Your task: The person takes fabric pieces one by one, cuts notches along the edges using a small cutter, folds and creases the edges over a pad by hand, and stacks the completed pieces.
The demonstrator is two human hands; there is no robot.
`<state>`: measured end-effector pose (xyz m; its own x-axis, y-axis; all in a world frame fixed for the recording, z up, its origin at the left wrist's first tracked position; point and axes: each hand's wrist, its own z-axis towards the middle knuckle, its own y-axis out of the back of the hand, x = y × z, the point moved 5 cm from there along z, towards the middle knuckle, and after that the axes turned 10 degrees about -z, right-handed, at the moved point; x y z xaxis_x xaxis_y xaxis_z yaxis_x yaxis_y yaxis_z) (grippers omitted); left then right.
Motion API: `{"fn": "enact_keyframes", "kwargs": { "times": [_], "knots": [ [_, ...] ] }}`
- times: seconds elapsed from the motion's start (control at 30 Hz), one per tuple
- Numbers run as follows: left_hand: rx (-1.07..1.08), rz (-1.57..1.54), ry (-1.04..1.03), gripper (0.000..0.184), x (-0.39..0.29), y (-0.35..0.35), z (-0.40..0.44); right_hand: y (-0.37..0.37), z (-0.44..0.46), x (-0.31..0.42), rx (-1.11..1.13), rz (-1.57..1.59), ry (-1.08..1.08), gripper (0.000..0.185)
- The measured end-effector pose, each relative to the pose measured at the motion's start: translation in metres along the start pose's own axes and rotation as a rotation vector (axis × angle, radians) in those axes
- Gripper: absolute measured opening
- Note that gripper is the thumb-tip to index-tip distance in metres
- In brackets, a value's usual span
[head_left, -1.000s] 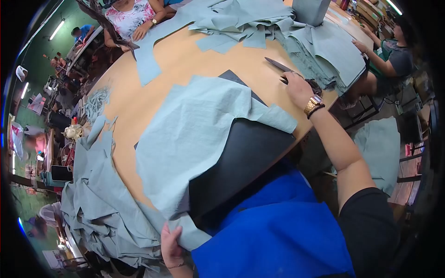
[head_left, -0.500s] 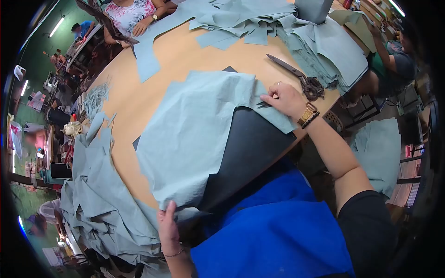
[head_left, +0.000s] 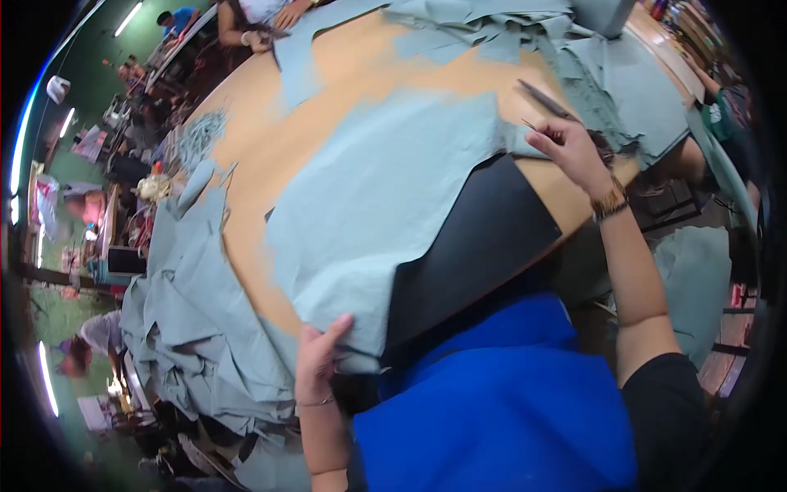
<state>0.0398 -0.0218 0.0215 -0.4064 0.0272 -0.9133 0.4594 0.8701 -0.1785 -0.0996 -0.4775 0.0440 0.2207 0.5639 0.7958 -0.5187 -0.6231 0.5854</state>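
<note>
A large pale blue-green cloth (head_left: 369, 180) lies over a black board (head_left: 484, 238) at the near edge of the round table. My left hand (head_left: 322, 353) pinches the cloth's lower left corner, thumb on top. At the cloth's upper right part, my right hand (head_left: 570, 148) has its fingers closed on a small dark pointed tool (head_left: 529, 125), partly hidden by the fingers. Large dark scissors (head_left: 543, 98) lie on the table just beyond my right hand, their handles mostly hidden behind it.
Crumpled cloth (head_left: 197, 303) hangs over the table's left side. Stacked cloth (head_left: 623, 82) covers the far right, and thread scraps (head_left: 197, 139) lie at the left edge. Across the table a person's hand (head_left: 261, 39) holds scissors. Another person (head_left: 725, 107) is at the right.
My right hand has come from the large scissors to the cloth, with the small tool in it. My left hand has taken hold of the cloth's corner and lifted it. The view has shifted.
</note>
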Motion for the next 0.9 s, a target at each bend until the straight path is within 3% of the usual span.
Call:
{"fn": "enact_keyframes", "kwargs": {
  "times": [0.03, 0.1, 0.13, 0.17, 0.2, 0.27, 0.43, 0.53, 0.67, 0.7, 0.8, 0.9],
  "knots": [
    [0.006, -0.053, 0.04, 0.062, 0.006, 0.001, 0.001, -0.019, -0.012, 0.011, 0.064, 0.175, 0.032, 0.04],
    [0.026, -0.161, 0.121, 0.061, 0.02, 0.005, 0.004, -0.064, -0.047, 0.046, 0.326, 0.53, -0.222, 0.035],
    [0.012, -0.188, 0.17, 0.061, 0.02, 0.002, 0.001, -0.09, -0.059, 0.054, 0.388, 0.653, -0.158, 0.034],
    [0.003, -0.217, 0.216, 0.061, 0.016, -0.004, -0.002, -0.103, -0.068, 0.073, 0.462, 0.534, -0.147, 0.033],
    [-0.001, -0.247, 0.261, 0.06, 0.014, -0.01, -0.004, -0.115, -0.08, 0.09, 0.607, 0.616, -0.297, 0.036],
    [-0.006, -0.167, 0.22, 0.057, 0.011, -0.015, -0.004, -0.144, -0.099, 0.095, 0.771, 0.67, -0.306, 0.042],
    [-0.024, 0.17, -0.151, 0.047, -0.008, -0.023, -0.005, -0.171, -0.104, 0.109, 0.734, 0.575, -0.026, 0.042],
    [0.065, -0.456, 0.056, 0.047, -0.008, -0.028, -0.004, -0.17, -0.11, 0.114, 0.88, 0.664, -0.287, 0.037],
    [-0.036, -0.549, 0.235, 0.053, 0.031, -0.011, 0.015, -0.18, -0.115, 0.118, 0.9, 0.708, -0.406, 0.032],
    [-0.133, -0.381, 0.182, 0.055, 0.022, -0.018, 0.005, -0.179, -0.112, 0.121, 0.906, 0.694, -0.406, 0.031],
    [0.114, -0.212, 0.154, 0.061, 0.017, -0.034, 0.003, -0.183, -0.11, 0.116, 0.906, 0.692, -0.405, 0.03],
    [0.107, -0.258, 0.235, 0.063, 0.021, -0.042, 0.001, -0.189, -0.108, 0.116, 0.889, 0.705, -0.388, 0.031]
  ]
}}
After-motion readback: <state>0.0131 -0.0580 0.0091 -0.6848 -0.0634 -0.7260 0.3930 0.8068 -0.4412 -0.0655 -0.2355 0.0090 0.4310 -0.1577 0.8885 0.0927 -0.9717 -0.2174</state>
